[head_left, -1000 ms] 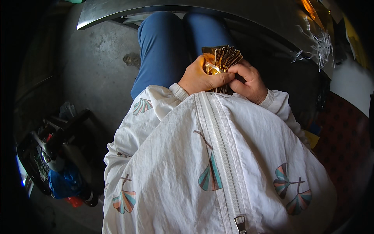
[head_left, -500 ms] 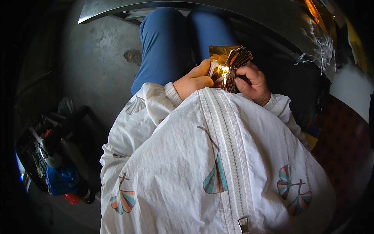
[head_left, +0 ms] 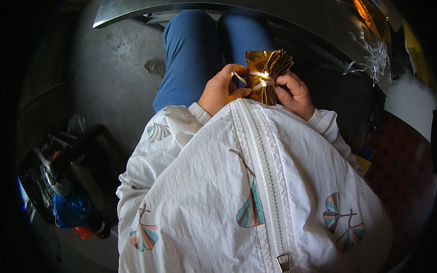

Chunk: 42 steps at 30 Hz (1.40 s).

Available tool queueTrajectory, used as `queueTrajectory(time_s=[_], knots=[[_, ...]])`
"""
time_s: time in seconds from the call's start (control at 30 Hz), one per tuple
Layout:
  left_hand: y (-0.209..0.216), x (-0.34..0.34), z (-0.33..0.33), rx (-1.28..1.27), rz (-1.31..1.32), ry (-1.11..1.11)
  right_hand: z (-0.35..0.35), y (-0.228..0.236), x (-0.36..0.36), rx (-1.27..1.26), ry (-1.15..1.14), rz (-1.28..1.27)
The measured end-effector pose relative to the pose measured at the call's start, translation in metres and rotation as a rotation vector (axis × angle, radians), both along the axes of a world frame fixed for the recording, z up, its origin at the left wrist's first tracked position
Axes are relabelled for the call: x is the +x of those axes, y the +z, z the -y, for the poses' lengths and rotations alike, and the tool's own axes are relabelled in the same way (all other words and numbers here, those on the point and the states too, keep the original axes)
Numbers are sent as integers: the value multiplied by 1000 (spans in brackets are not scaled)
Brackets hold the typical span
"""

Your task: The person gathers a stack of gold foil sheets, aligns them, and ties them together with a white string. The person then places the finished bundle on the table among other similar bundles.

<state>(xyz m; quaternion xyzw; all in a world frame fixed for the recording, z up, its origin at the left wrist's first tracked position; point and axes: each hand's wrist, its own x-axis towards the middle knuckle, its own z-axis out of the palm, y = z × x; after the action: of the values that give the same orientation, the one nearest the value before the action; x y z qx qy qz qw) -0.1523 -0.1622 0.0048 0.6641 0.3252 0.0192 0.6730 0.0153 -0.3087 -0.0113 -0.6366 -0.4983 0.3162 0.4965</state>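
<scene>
A bundle of folded gold foil sheets [head_left: 257, 59] is held in front of my lap, its layered edges fanned out on the right. Around its middle runs a pale, shiny strip [head_left: 263, 85]. My left hand [head_left: 219, 93] is at the bundle's left side with bent fingers, and a loose end of the strip curves out by its index finger. On the right side, my right hand [head_left: 297, 95] grips the folded edges between thumb and fingers. Part of each hand's fingertips is hidden behind the foil.
A metal-edged table [head_left: 150, 10] stands beyond my knees. On its right lie a tangle of clear strips [head_left: 377, 57] and orange-gold foil [head_left: 364, 13]. To the left, a dark chair [head_left: 93, 136] carries a blue bag [head_left: 72, 210]. A dark red patterned surface [head_left: 400, 154] is at right.
My left hand has shifted slightly left, away from the bundle, and a curved strip end now shows by its fingers. The bundle has turned a little; my right hand keeps its grip.
</scene>
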Motion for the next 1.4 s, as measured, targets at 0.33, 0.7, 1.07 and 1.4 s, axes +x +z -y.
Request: queueTrajectory(time_s=[0.33, 0.7, 1.07, 1.4], knots=[[-13, -2, -3, 148, 42, -83, 0, 2, -2, -66, 13, -63], [5, -6, -10, 439, 88, -286, -1, 1, -4, 3, -34, -2], [28, -5, -16, 657, -93, -330, -10, 16, 2, 20, 46, 244], [14, -2, -38, 752, 105, -369, -15, 26, 15, 12, 91, 318]])
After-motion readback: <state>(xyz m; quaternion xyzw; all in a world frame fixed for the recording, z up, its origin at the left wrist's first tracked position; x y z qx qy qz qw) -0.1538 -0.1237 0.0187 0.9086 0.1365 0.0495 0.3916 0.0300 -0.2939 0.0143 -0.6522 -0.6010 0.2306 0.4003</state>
